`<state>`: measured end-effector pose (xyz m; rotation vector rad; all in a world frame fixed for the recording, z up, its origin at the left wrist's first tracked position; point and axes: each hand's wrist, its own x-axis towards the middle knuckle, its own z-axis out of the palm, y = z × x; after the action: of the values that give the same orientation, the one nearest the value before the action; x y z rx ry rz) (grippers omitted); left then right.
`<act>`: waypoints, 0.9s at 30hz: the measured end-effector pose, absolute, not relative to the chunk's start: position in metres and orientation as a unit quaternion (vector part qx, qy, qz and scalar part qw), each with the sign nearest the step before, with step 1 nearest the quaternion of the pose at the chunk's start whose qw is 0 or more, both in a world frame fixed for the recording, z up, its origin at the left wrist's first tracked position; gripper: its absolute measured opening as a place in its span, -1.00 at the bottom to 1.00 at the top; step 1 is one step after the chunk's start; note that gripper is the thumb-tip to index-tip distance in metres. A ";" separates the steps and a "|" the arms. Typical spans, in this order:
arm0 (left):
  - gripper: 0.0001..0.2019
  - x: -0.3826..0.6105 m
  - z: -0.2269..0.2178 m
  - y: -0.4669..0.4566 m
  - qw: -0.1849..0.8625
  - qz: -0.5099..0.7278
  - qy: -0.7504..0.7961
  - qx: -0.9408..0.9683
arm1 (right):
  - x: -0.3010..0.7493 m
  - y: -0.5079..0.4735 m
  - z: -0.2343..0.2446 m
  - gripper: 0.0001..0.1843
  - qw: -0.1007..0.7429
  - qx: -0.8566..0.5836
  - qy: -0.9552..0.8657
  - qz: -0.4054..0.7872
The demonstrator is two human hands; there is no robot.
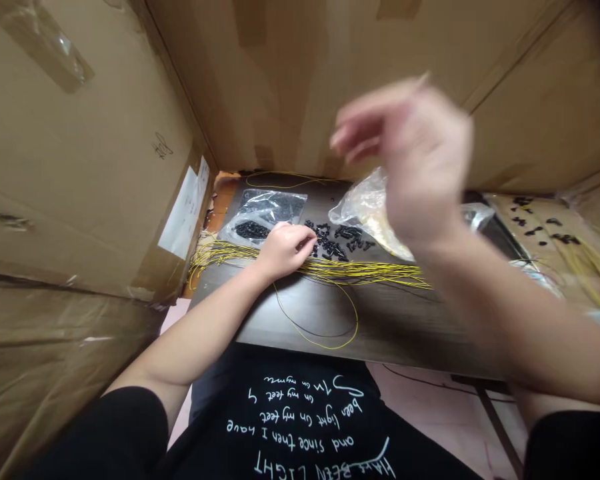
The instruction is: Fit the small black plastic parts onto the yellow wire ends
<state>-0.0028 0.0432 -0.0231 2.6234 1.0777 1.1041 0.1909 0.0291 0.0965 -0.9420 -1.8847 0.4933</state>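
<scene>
The left hand (284, 251) curled at the black pieces (333, 243), its hold unclear; the open, seemingly empty right hand (405, 160) could have scattered them across the yellow wires (360, 271).

A black T-shirt (280, 363) with white script lettering (305, 427) and short sleeves (100, 440).

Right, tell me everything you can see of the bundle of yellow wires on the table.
The bundle of yellow wires is a long, loose sheaf of thin, plastic-coated strands, with some dark lines among them. It lies flat and roughly parallel across the dark wood-grain table, its ends fanning out at both sides. A long yellow strand curls away in a loop toward the table's near edge. The left hand lies over the bundle.
</scene>
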 end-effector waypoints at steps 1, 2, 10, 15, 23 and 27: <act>-0.87 -0.003 -0.023 0.043 0.049 0.362 0.351 0.862 | 0.189 0.030 0.080 -0.64 0.489 -0.374 -0.770 0.168; -0.87 -0.003 -0.023 0.043 0.048 0.363 0.348 0.863 | 0.188 0.031 0.061 -0.65 0.502 -0.363 -0.775 0.128; -0.82 -0.001 -0.027 0.045 0.046 0.358 0.363 0.859 | 0.199 0.034 -0.037 -0.76 0.413 -0.390 -0.823 -0.008; -0.80 0.001 -0.029 0.046 0.060 0.339 0.376 0.861 | 0.202 0.035 -0.033 -0.74 0.378 -0.404 -0.833 0.003; -0.82 0.001 -0.027 0.044 0.054 0.334 0.359 0.870 | 0.202 0.033 -0.038 -0.81 0.386 -0.388 -0.837 0.012; -0.83 0.000 -0.027 0.045 0.067 0.326 0.354 0.874 | 0.202 0.033 -0.036 -0.83 0.382 -0.385 -0.840 0.022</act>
<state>0.0000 0.0451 -0.0274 2.6349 1.0659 0.9842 0.2020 0.0329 -0.0362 -0.9833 -2.1421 0.0553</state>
